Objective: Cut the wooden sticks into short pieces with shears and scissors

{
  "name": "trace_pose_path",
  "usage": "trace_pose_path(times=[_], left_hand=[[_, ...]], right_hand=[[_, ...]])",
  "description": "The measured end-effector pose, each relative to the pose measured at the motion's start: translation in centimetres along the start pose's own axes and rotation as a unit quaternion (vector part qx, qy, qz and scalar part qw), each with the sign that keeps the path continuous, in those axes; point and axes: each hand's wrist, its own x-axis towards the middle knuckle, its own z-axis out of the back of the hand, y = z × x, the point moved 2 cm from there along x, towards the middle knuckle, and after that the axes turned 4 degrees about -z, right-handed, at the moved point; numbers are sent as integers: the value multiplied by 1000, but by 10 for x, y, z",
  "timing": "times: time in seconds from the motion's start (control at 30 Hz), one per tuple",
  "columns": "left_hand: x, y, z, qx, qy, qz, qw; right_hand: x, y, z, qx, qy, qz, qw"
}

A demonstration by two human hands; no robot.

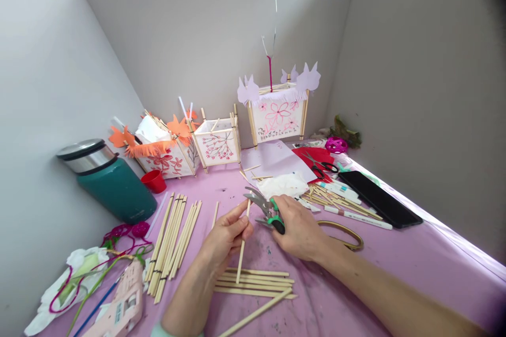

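Observation:
My left hand (231,229) pinches a thin wooden stick (242,253), held close to upright at the middle of the table. In my right hand (296,226) is a pair of green-and-black-handled pruning shears (259,201), its fingers wrapped round the handles. The blades are apart, and the stick's upper end is at them; whether they touch it I cannot tell. Below my hands several loose sticks (256,280) lie side by side on the purple cloth. To the left of my left hand are bundled sticks (168,242) with dark bands.
At the back stand small decorated stick-and-paper lanterns (279,118). A teal bottle (116,187), a red cup (154,181) and a pink glue gun (122,300) are at left. On the right lie scissors (320,164), a black phone-like slab (379,197), a marker (358,217) and more sticks.

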Motion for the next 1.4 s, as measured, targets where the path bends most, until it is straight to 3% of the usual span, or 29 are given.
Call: trace_pose_path(times=[0.5,0.77,1.0,1.13,1.4], left_hand=[[4,1,9,-2,-11,19,1000],[5,1,17,-51,28,22,998],[3,1,1,47,-28,9,998],[3,3,-7,74,-34,12,997],[2,3,-4,69,-29,21,997]], right_hand=[[6,-1,-4,-11,37,-24,999],[6,-2,-1,4,56,-11,998],[4,-1,-1,0,39,-19,999],[2,2,-2,-13,26,-17,999],[4,1,-2,16,25,-22,999]])
